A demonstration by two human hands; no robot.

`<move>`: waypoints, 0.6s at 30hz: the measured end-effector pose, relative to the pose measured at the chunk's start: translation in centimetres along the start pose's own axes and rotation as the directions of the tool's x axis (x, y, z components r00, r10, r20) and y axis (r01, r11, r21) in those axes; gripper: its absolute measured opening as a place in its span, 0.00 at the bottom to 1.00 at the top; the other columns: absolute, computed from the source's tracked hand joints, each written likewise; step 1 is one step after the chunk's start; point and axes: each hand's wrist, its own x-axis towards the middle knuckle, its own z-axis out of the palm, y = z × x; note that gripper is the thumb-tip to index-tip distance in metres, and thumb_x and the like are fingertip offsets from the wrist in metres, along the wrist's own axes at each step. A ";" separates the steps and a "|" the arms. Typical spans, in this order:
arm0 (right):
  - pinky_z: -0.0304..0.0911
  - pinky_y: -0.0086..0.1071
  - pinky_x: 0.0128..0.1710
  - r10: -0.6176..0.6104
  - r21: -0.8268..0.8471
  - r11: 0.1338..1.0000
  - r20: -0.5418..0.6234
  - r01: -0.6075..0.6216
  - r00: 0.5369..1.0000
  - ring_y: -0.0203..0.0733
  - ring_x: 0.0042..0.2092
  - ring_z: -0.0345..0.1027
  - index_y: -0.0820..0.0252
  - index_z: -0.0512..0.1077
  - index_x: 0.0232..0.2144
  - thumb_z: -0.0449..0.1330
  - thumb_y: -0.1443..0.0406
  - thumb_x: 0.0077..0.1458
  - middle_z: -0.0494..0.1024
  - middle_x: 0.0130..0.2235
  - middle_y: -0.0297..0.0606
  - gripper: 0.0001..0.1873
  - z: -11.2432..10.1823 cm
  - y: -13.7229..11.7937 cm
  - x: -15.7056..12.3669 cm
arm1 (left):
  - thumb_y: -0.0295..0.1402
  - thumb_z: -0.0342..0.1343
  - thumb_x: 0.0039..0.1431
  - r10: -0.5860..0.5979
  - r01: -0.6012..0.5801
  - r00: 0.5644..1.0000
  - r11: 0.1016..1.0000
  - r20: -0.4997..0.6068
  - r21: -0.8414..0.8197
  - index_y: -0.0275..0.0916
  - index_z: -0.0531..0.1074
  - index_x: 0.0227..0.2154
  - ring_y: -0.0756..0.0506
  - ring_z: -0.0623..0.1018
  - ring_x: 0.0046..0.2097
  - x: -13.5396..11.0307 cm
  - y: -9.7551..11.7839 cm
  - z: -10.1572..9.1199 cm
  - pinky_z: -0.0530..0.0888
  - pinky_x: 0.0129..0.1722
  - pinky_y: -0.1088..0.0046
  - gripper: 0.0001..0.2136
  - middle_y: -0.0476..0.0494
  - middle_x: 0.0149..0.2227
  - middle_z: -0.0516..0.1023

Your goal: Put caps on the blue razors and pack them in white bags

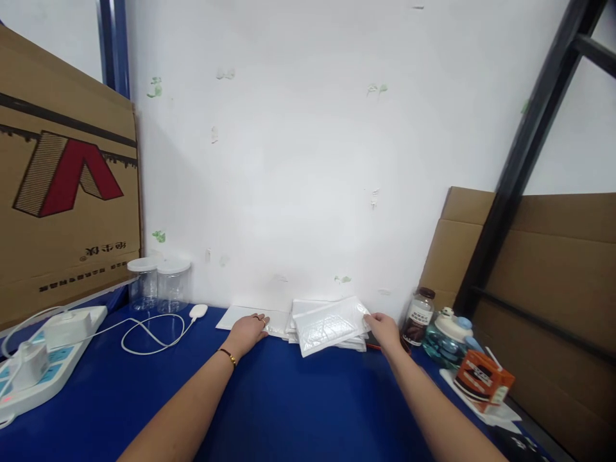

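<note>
My right hand (pixel 385 328) pinches the right end of a white bubble mailer (pixel 332 326), which lies tilted on top of a stack of similar white mailers (pixel 356 344). To the left, my left hand (pixel 248 333) rests with its fingers laid over a flat white packet (pixel 237 314), close against the wall. Its thumb points toward the stack, and it wears a ring and a bracelet. Part of the packet is hidden under this hand.
On the blue table (pixel 289 410), two clear jars (pixel 173 285), a white cable (pixel 156 340) and a power strip (pixel 62 372) are at left. At right stand a brown-capped bottle (pixel 418 317), a teal jug (pixel 447 333) and an orange drink carton (pixel 482 378). Cardboard (pixel 72 192) flanks the left.
</note>
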 end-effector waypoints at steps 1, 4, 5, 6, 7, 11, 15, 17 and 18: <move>0.55 0.27 0.18 0.020 0.003 1.000 -0.013 -0.019 1.000 0.39 0.21 0.64 0.60 0.65 0.15 0.61 0.68 0.37 0.62 0.10 0.27 0.08 0.0 0.4 0.1 | 0.29 0.43 0.59 0.020 -0.020 1.000 1.000 0.003 0.019 0.37 0.67 0.47 0.42 0.72 0.50 0.1 -0.1 -0.1 0.67 0.47 0.66 0.15 0.36 0.47 0.74; 0.52 0.26 0.13 0.104 0.065 0.993 -0.041 -0.102 0.994 0.35 0.16 0.59 0.58 0.61 0.17 0.58 0.68 0.42 0.58 0.10 0.25 0.08 0.2 1.1 0.6 | 0.23 0.39 0.59 0.029 -0.030 0.999 0.998 0.014 0.047 0.35 0.70 0.41 0.42 0.75 0.43 0.2 -0.1 -0.3 0.69 0.42 0.66 0.15 0.35 0.40 0.76; 0.52 0.25 0.13 0.135 0.095 0.987 -0.045 -0.130 0.990 0.34 0.16 0.59 0.58 0.60 0.18 0.57 0.68 0.43 0.58 0.10 0.25 0.08 0.3 1.2 0.7 | 0.22 0.39 0.59 0.029 -0.030 0.999 0.998 0.018 0.056 0.34 0.70 0.40 0.41 0.75 0.41 0.1 -0.1 -0.4 0.69 0.41 0.65 0.15 0.34 0.39 0.76; 0.54 0.24 0.13 0.163 0.126 0.980 -0.047 -0.156 0.986 0.34 0.16 0.59 0.58 0.59 0.19 0.56 0.69 0.45 0.59 0.11 0.25 0.08 0.4 1.3 0.9 | 0.22 0.39 0.58 0.026 -0.027 0.999 0.998 0.020 0.064 0.34 0.70 0.38 0.41 0.76 0.40 -0.1 -0.1 -0.4 0.70 0.40 0.65 0.14 0.34 0.37 0.76; 0.56 0.23 0.13 0.188 0.155 0.972 -0.045 -0.179 0.981 0.33 0.16 0.61 0.58 0.58 0.20 0.55 0.69 0.46 0.60 0.12 0.26 0.08 0.5 1.3 1.0 | 0.23 0.39 0.59 0.021 -0.022 1.000 0.997 0.021 0.072 0.34 0.70 0.37 0.41 0.76 0.39 -0.3 0.0 -0.5 0.70 0.40 0.65 0.14 0.34 0.36 0.77; 0.61 0.21 0.16 0.250 0.224 0.945 -0.022 -0.239 0.968 0.32 0.18 0.65 0.60 0.58 0.21 0.57 0.70 0.49 0.63 0.15 0.27 0.10 1.0 0.9 1.2 | 0.25 0.41 0.58 0.006 -0.008 1.000 0.995 0.023 0.095 0.35 0.71 0.33 0.42 0.77 0.36 -2.1 0.1 -1.2 0.70 0.38 0.65 0.12 0.35 0.33 0.77; 0.64 0.21 0.18 0.268 0.205 0.942 0.026 -0.267 0.963 0.33 0.21 0.69 0.61 0.60 0.23 0.57 0.70 0.51 0.66 0.16 0.29 0.09 1.7 0.2 1.3 | 0.28 0.44 0.57 0.047 -0.050 0.999 0.992 0.027 0.117 0.36 0.71 0.28 0.41 0.77 0.34 -4.8 0.9 -2.6 0.70 0.37 0.65 0.11 0.36 0.29 0.77; 0.64 0.21 0.18 0.268 0.155 0.949 0.064 -0.275 0.961 0.35 0.22 0.69 0.62 0.62 0.24 0.59 0.70 0.50 0.68 0.17 0.31 0.08 1.5 0.0 1.3 | 0.29 0.44 0.55 0.105 -0.107 0.994 0.987 0.027 0.119 0.36 0.71 0.26 0.41 0.76 0.32 -6.3 2.1 -3.3 0.70 0.35 0.66 0.10 0.37 0.27 0.76; 0.64 0.22 0.18 0.269 0.121 0.953 0.083 -0.277 0.960 0.35 0.22 0.69 0.63 0.63 0.25 0.60 0.69 0.49 0.68 0.17 0.32 0.08 1.3 0.0 1.3 | 0.29 0.45 0.55 0.147 -0.149 0.989 0.983 0.023 0.111 0.37 0.71 0.26 0.42 0.76 0.31 -7.0 2.9 -3.6 0.69 0.35 0.66 0.10 0.38 0.27 0.76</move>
